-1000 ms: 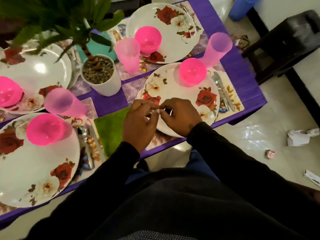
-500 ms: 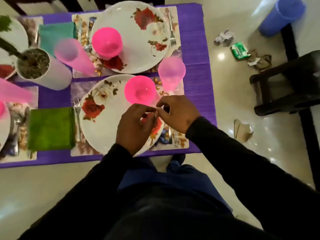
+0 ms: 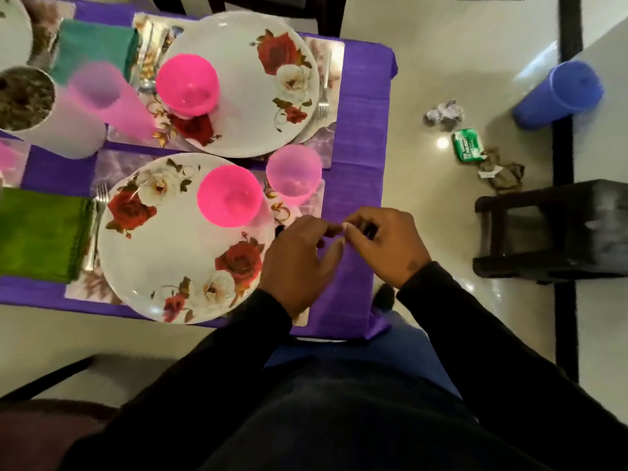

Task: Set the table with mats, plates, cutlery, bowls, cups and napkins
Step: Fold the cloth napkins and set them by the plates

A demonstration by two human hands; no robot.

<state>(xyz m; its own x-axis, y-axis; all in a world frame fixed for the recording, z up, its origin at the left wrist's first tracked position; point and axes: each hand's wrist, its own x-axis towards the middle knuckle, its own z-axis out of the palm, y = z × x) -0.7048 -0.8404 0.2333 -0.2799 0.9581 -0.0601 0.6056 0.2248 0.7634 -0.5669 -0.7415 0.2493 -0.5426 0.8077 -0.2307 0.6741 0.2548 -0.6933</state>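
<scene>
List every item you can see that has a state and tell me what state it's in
near pink bowl: upright on near plate
far pink bowl: upright on far plate
near pink cup: upright, looks empty
green napkin: folded flat
left hand: fingers curled
right hand: fingers curled, fingertips meeting left hand's

a single head-worn view looks almost straight down from above the person's own dark torso, which fills the 6 o'clock part of the frame. it sits close over the near corner of the purple-clothed surface (image 3: pixel 360 107), which spreads toward 10 o'clock, while pale glossy floor (image 3: pixel 424 45) runs toward 3 o'clock. no second view shares the scene.
</scene>
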